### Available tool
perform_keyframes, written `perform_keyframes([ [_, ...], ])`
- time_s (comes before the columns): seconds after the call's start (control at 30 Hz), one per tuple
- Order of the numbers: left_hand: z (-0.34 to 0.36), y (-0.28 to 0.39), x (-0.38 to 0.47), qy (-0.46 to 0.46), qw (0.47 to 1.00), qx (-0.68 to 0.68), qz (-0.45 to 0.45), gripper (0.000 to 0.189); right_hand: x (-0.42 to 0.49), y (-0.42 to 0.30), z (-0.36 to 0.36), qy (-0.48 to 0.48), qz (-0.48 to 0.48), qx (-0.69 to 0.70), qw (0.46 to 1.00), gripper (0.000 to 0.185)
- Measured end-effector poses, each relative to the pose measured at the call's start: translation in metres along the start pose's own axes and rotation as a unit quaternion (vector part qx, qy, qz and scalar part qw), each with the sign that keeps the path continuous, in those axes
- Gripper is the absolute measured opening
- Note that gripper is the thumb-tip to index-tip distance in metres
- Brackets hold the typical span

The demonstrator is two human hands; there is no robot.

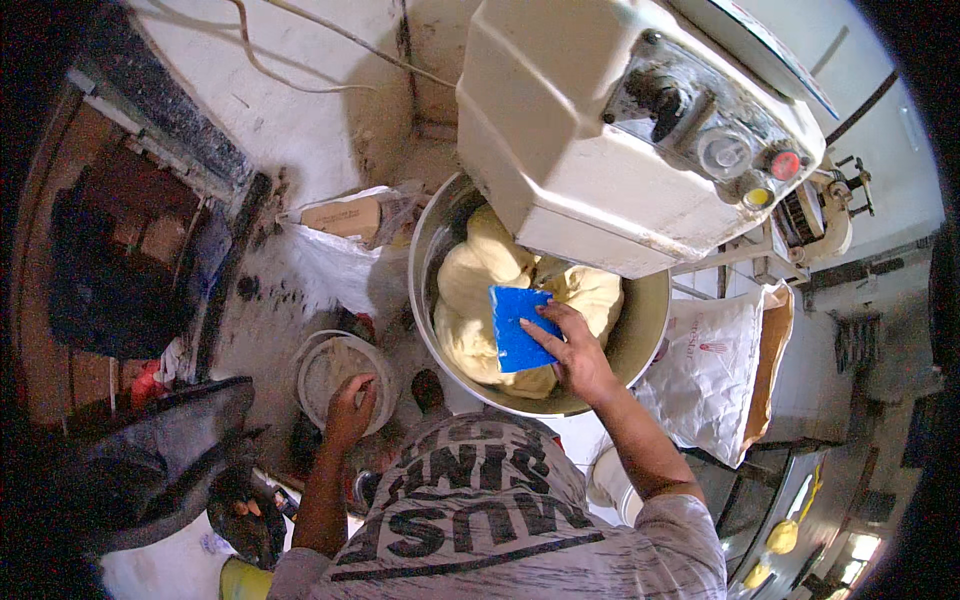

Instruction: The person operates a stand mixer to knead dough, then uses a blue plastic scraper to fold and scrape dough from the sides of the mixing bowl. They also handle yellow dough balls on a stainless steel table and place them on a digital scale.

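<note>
My right hand (577, 352) grips a blue plastic dough scraper (517, 330) by its right edge, over the mixer's metal bowl (651, 315). Beneath the scraper, a large mass of pale yellow dough (480, 277) fills much of the bowl. The mixer's shaft or hook shows only in part, between the folds of dough. My left hand (350, 409) is away from the bowl, over the right side of a round whitish bucket (311, 375). Its fingers are curled, and I see nothing held in them.
The cream mixer head (555, 165) overhangs the bowl's far side, with knobs and buttons on its panel. An open white sack (712, 367) stands to the right. A plastic bag with a cardboard box (341, 219) lies at the left. Another white bucket (615, 480) is below the bowl.
</note>
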State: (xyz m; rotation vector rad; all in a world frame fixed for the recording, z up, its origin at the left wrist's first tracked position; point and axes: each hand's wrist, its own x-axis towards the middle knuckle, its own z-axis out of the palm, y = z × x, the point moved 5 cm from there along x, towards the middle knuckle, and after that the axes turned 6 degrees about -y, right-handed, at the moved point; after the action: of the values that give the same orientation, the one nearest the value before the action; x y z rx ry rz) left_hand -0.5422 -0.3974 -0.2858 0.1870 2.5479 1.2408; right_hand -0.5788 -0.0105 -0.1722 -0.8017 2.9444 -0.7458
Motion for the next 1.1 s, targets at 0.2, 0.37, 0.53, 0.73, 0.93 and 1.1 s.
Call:
perform_keyframes([
  [0.2, -0.003, -0.008, -0.009, -0.014, 0.997, 0.027, -0.067, 0.028, 0.003, 0.006, 0.008, 0.072, 0.112, 0.171, 0.976, 0.034],
  [0.37, 0.0, -0.019, -0.016, -0.011, 0.997, 0.019, -0.073, 0.03, 0.001, 0.033, 0.043, 0.056, 0.302, 0.445, 0.841, 0.03],
  [0.53, 0.001, -0.024, -0.018, -0.008, 0.996, 0.008, -0.084, 0.031, 0.006, 0.069, 0.092, 0.014, 0.338, 0.408, 0.848, 0.035],
  [0.73, -0.002, -0.027, -0.023, -0.008, 0.995, 0.031, -0.098, 0.031, 0.008, 0.107, 0.147, -0.155, 0.263, 0.072, 0.95, 0.042],
  [0.93, -0.002, -0.053, -0.033, 0.006, 0.99, -0.001, -0.142, 0.031, -0.066, 0.12, 0.063, -0.079, 0.323, 0.005, 0.943, 0.036],
  [1.1, 0.003, -0.043, -0.023, -0.045, 0.989, 0.011, -0.137, 0.032, -0.084, 0.15, -0.005, -0.028, 0.402, -0.076, 0.912, 0.044],
])
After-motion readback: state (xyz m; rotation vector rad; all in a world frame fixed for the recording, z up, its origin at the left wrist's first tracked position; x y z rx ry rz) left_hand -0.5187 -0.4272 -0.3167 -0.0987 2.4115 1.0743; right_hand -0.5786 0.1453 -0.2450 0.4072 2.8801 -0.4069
